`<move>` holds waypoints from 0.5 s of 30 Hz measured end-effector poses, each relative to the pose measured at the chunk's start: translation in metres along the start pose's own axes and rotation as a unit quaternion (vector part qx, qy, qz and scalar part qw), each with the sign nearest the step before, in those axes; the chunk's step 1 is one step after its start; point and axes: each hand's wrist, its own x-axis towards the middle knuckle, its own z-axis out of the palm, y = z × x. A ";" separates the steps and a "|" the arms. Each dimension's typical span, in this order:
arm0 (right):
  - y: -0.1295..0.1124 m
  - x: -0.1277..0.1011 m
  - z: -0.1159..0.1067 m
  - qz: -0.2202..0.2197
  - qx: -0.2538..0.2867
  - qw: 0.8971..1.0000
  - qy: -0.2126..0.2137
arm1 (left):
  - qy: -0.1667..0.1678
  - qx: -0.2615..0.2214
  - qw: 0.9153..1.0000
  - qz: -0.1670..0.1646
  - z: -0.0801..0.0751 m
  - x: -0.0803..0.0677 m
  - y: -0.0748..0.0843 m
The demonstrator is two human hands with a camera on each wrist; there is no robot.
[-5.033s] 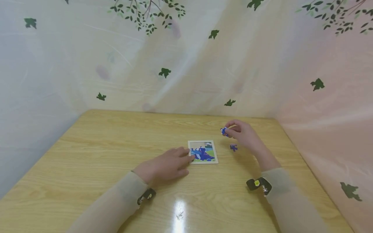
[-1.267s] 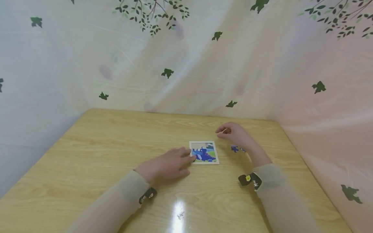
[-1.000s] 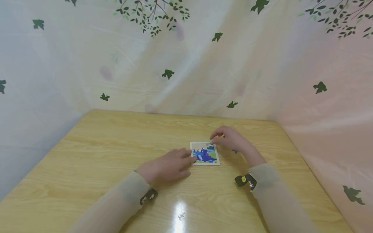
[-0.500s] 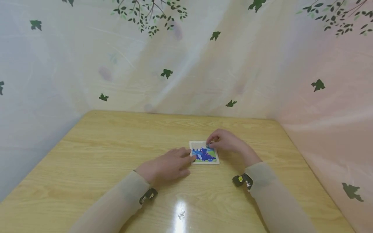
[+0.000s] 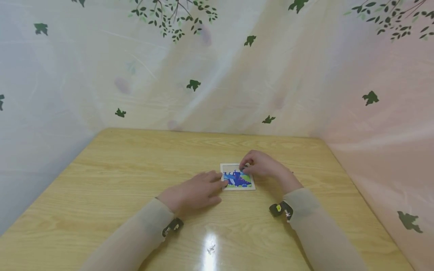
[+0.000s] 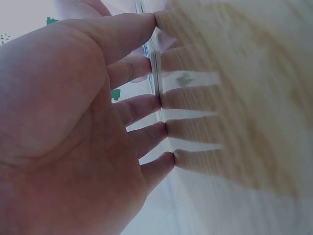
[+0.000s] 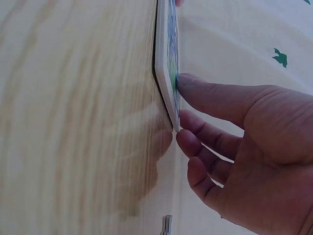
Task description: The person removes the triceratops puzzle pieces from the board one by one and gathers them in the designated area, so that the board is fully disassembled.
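Note:
A small jigsaw puzzle point(image 5: 237, 180) of a blue dinosaur sits in a white-rimmed tray point(image 5: 253, 188) on the table; its upper left part shows bare backing. My left hand point(image 5: 194, 191) lies palm down at the tray's left edge. Its fingertips touch the edge and the table in the left wrist view, fingers spread. At the upper right corner, my right hand point(image 5: 262, 165) has thumb and curled fingers on the dark corner puzzle piece point(image 5: 243, 168), mostly hidden by the fingers. In the right wrist view its thumb point(image 7: 203, 93) presses on the puzzle's face.
A pale wood table point(image 5: 152, 158) bears the tray. Cloth with leaf prints point(image 5: 217, 75) hangs behind and at both sides. Beyond my right wrist, a small bit of a loose piece point(image 5: 292, 172) peeks out. Wrist cameras point(image 5: 281, 209) sit on both wrists.
My right hand held a blue puzzle piece, set it down right of the tray beside another, then moved left to the tray's upper right corner. The left hand has stayed put.

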 end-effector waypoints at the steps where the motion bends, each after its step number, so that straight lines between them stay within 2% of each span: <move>1: 0.000 0.000 0.000 0.001 -0.001 1.000 0.000 | 0.000 0.001 1.000 0.001 0.000 0.000 0.000; 15: -0.004 -0.002 0.001 0.001 -0.011 1.000 -0.001 | -0.004 0.009 1.000 -0.003 0.001 0.000 -0.001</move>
